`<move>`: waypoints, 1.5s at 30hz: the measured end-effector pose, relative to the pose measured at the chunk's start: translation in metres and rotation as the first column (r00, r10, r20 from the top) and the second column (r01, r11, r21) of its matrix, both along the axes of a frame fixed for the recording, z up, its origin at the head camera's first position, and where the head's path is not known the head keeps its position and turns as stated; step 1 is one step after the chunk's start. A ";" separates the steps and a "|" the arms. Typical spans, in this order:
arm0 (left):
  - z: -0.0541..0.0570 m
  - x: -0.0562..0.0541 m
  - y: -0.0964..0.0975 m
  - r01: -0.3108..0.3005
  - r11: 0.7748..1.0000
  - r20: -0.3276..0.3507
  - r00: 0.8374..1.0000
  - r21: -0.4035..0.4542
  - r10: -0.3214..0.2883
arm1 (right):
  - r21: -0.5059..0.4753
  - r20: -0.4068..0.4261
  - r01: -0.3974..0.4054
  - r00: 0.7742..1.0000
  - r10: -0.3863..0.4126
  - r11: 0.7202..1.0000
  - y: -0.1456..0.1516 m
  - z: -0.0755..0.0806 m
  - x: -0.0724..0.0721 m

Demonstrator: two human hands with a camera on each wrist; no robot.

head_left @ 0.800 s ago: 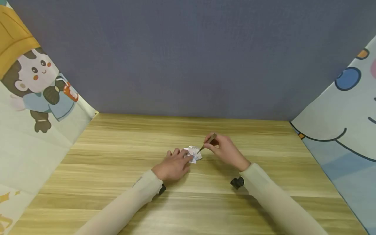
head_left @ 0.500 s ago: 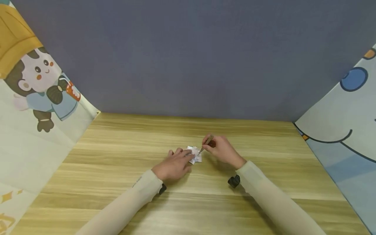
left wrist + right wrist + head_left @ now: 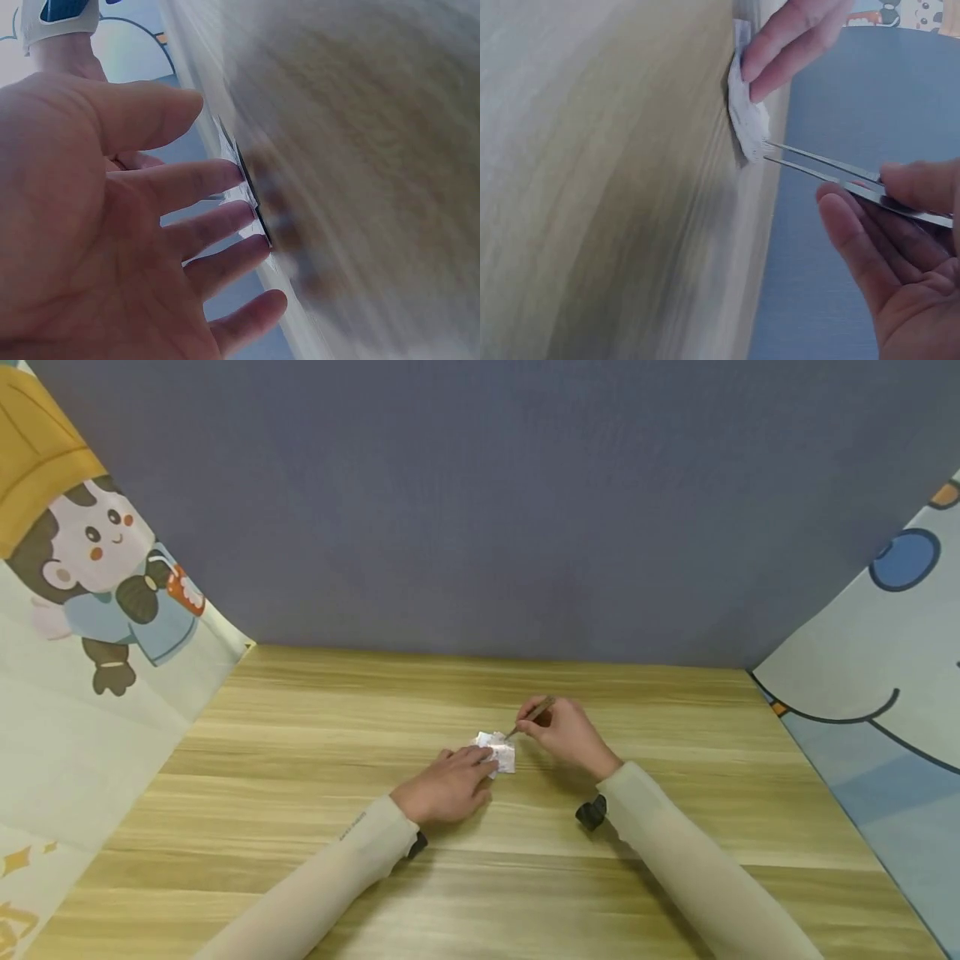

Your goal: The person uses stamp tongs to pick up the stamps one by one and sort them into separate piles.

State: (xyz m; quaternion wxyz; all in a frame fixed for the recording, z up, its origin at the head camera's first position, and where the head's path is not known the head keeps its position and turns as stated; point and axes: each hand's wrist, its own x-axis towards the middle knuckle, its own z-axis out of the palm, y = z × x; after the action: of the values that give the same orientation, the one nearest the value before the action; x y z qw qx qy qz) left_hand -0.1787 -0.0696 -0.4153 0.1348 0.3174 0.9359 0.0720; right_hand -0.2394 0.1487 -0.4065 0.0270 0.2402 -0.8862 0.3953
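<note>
Thin white pieces (image 3: 504,758) with faint bluish marks lie in a small overlapping pile near the table's middle. In the right wrist view the white pile (image 3: 744,120) shows a frayed, fringed edge. My left hand (image 3: 450,785) rests its extended fingertips on the pile's left side; its fingers (image 3: 199,181) look nearly straight in the left wrist view. My right hand (image 3: 566,735) pinches metal tweezers (image 3: 536,708) between thumb and fingers. The tweezers' two tips (image 3: 774,150) stand slightly apart, right at the fringed edge.
The wood-grain table (image 3: 337,718) reaches back to a grey-blue panel (image 3: 480,510). Cartoon-printed sheets (image 3: 112,568) stand at the left and right sides. A dark wrist device (image 3: 592,812) hangs below the right sleeve.
My right hand has drawn a little left, and the tweezers' tips have shifted to the pile's far edge. The pile has changed outline under my left fingers, which remain on it.
</note>
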 end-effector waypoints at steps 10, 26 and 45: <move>0.000 0.001 0.003 0.022 1.000 -0.025 0.999 0.019 -0.022 | -0.023 -0.031 -0.021 0.999 0.020 1.000 -0.003 -0.004 -0.002; 0.000 0.001 0.004 -0.026 0.998 0.017 1.000 0.058 0.025 | -0.042 -0.211 0.087 0.973 -0.094 0.995 0.029 0.024 0.008; -0.003 -0.001 0.011 -0.055 0.998 -0.101 0.993 0.009 0.056 | 0.011 -0.115 0.240 0.965 -0.237 0.971 0.122 0.005 -0.013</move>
State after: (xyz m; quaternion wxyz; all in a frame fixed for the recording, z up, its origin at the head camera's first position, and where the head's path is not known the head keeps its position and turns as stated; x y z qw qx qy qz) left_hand -0.1795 -0.0586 -0.4184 0.0843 0.2950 0.9497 0.0627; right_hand -0.2527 0.2706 -0.4012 0.1215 0.1540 -0.9106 0.3637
